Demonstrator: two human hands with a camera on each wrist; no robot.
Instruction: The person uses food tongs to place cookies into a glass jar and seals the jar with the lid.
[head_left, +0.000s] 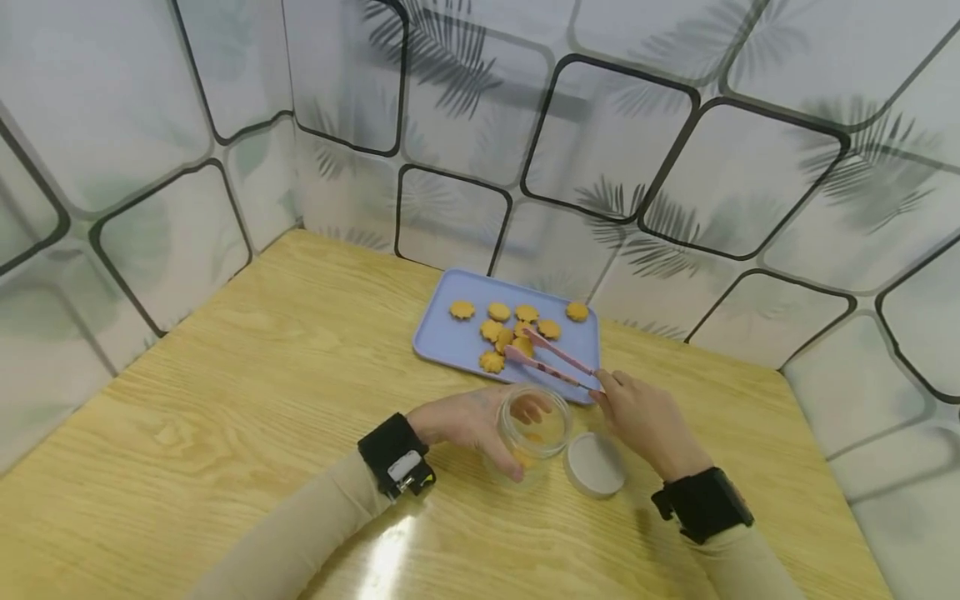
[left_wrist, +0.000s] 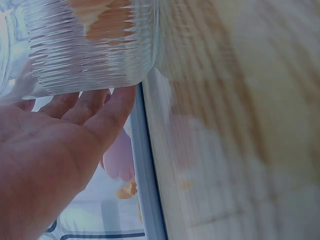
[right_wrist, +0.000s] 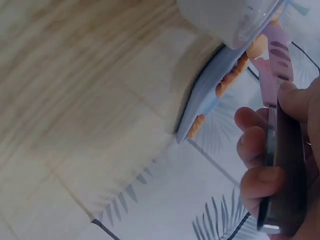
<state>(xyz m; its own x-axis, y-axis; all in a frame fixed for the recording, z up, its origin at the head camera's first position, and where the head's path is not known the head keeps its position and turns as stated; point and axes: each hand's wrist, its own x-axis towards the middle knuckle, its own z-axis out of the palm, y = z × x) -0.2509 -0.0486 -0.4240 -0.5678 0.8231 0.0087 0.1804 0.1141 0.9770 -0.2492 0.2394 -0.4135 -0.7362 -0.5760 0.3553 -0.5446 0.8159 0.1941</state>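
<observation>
Your left hand (head_left: 472,421) grips the jar (head_left: 536,447) and right hand (head_left: 647,417) the tongs (head_left: 543,367); best squeeze one cookie (head_left: 522,347) gently on the tray (head_left: 435,333) at the jar's twelve o'clock.

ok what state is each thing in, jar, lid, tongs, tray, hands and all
jar, uncapped, orange contents inside
lid, off, lying flat on the table
tongs, tips apart, at the cookies
cookies, loose on the tray
tray, on the table, partly covered with cookies
left hand, holding the jar
right hand, gripping the tongs
</observation>
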